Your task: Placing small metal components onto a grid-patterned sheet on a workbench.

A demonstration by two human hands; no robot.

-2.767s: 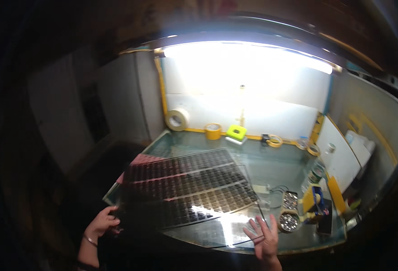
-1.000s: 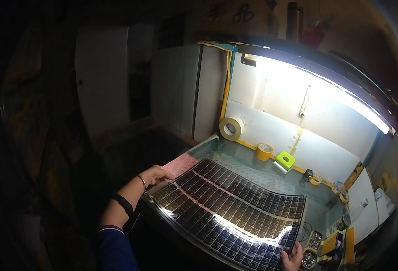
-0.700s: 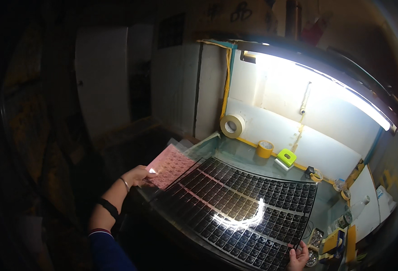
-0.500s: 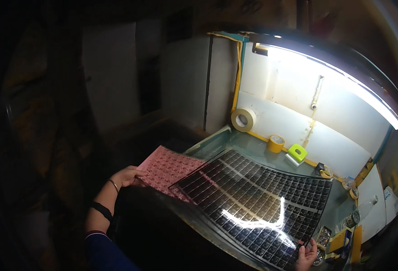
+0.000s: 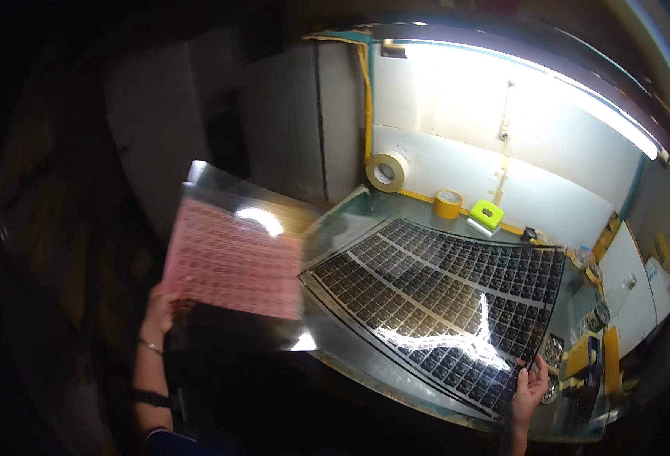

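Observation:
My left hand point(image 5: 161, 310), somewhat blurred, grips the lower left edge of a pink printed sheet point(image 5: 232, 258) and holds it up at the left. Clear, shiny film shows above and below the pink area. A large dark film sheet point(image 5: 418, 292) with a grid of small repeated shapes lies on the glass-topped table point(image 5: 373, 372), curved in the view, with lamp glare across its near part. At its near right corner my right hand point(image 5: 531, 386) pinches the edge between thumb and fingers. The two sheets are apart.
Along the table's back edge stand a wide cream tape roll point(image 5: 387, 171), a yellow tape roll point(image 5: 447, 204) and a lime-green hole punch point(image 5: 486, 214). A clear bottle point(image 5: 620, 292) and a yellow-blue box point(image 5: 580, 357) are at the right. A bright tube lamp point(image 5: 532, 83) hangs above.
My left hand has carried the pink sheet up and left, away from the dark film, and tilted it more upright. My right hand stays at the dark film's corner. The view has shifted slightly.

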